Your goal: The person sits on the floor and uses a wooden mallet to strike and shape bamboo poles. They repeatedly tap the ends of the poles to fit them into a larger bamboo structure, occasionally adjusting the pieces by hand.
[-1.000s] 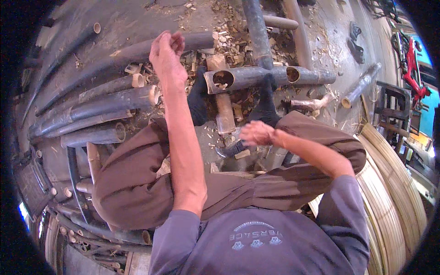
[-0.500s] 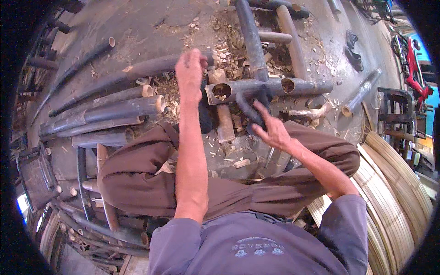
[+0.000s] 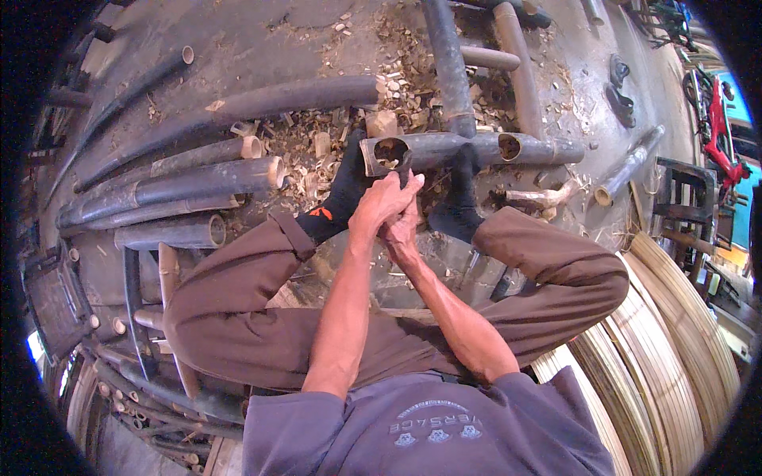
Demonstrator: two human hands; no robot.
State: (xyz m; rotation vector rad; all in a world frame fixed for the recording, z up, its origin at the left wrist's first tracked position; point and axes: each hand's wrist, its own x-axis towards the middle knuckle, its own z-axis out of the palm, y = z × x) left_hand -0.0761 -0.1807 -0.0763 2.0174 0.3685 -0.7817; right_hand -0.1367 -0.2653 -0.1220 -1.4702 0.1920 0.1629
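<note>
Grey floor (image 3: 274, 47), blue panel (image 3: 741, 216) at right

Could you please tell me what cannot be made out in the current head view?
Head view: most of the right hand's fingers, hidden by the left hand.
Head view: how either grip closes on the dark object, covered by the overlapping hands.
Head view: the far end of the long dark pole, cut off by the top edge.
Head view: the count of stacked poles, lower left, too small and dim.
</note>
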